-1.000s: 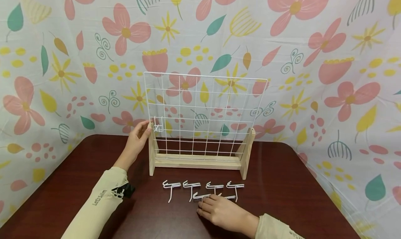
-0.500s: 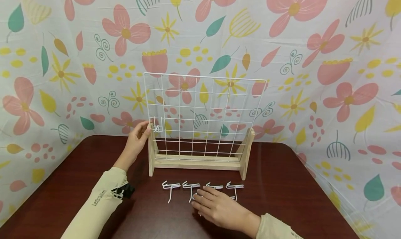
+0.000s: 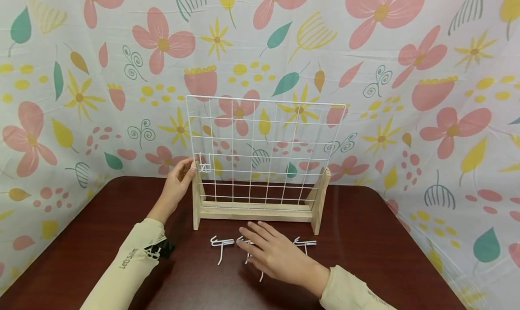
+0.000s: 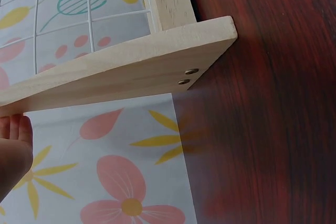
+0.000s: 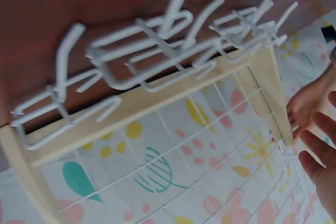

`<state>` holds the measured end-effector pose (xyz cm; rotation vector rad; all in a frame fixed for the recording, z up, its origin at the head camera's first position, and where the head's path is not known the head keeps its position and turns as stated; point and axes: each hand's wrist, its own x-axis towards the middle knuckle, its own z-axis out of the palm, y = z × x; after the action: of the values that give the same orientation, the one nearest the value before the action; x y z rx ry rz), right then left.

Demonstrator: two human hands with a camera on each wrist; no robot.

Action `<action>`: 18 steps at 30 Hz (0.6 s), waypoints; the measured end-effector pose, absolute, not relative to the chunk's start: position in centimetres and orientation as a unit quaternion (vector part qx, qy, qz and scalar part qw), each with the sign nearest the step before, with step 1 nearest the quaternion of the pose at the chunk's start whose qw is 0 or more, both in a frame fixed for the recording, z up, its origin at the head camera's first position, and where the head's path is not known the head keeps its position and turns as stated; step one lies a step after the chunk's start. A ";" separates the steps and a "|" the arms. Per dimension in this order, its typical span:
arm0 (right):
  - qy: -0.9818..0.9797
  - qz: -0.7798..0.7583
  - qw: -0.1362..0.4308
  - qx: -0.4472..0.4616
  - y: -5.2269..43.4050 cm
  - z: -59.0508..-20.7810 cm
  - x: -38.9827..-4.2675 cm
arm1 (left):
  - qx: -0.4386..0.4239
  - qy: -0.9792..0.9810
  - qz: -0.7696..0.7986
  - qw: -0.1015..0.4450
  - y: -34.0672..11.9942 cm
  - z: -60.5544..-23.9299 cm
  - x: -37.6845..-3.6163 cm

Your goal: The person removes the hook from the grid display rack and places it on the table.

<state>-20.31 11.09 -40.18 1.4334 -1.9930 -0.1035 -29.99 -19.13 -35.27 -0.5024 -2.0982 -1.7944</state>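
Hooks of white wire lay in a loose row on the dark red table, just in front of the wooden stand. Nearest the camera, the right hand lay over the middle of that row with its fingers straight and spread, palm down, holding nothing that could be seen. A second earlier it had rested lower and further right, fingertips at the near edge of the hooks; since then it had slid forward and to the left, so that it now hid the middle hooks and left one showing at each end of the row. That read as a hand picking out another hook, with none yet lifted.

Beyond it stood the wire grid in its wooden stand, upright and square to the person. The left hand had not moved: it stayed at the grid's left edge, fingers loosely curved against the wire and the post, steadying it. Just beside those fingertips one hook already hung on the grid's left column.

Behind everything, a flowered cloth closed off the back and sides.
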 end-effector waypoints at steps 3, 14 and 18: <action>-0.774 -0.030 0.330 0.540 10.5 -39.6 -20.6 | -0.178 -0.736 -0.631 0.170 -19.1 -35.3 -30.0; -0.808 0.006 0.301 0.506 8.6 -38.0 -22.0 | -0.173 -0.735 -0.634 0.166 -19.1 -35.4 -30.0; -0.818 0.025 0.294 0.495 7.8 -37.3 -22.6 | -0.177 -0.734 -0.633 0.170 -19.1 -35.4 -30.1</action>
<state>-22.60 7.84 -37.33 1.3172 -2.1770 0.0657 -30.06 -19.08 -35.39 -0.5017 -2.0867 -1.7994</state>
